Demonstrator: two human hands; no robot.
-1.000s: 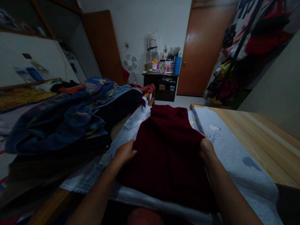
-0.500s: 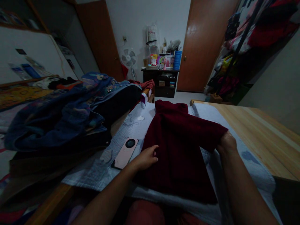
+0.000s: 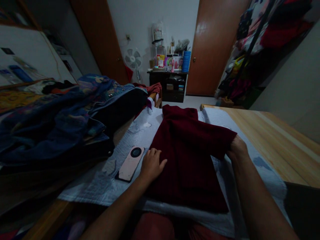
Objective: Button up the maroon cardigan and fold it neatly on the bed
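A dark maroon shirt (image 3: 190, 160) lies on a pale cloth (image 3: 100, 186), its collar end away from me and one sleeve stretched to the right. My left hand (image 3: 152, 165) rests at the shirt's left edge, thumb apart from the fingers and the palm turned down. At the sleeve's end, my right hand (image 3: 237, 148) grips the fabric; its fingertips are partly hidden under and behind the sleeve. Just left of my left hand, a pale pink phone (image 3: 130, 164) with a round dark camera lies on the cloth.
A pile of clothes with a denim jacket (image 3: 57, 123) lies to the left. A light wooden tabletop (image 3: 272, 136) extends on the right. Farther back stand a fan (image 3: 133, 59), a dark cabinet (image 3: 166, 95) and a brown door (image 3: 215, 50). Clothes hang at upper right.
My left hand has turned palm down and its fingers have moved onto the shirt's left edge. My right hand stays at the sleeve end. The whole view has shifted slightly.
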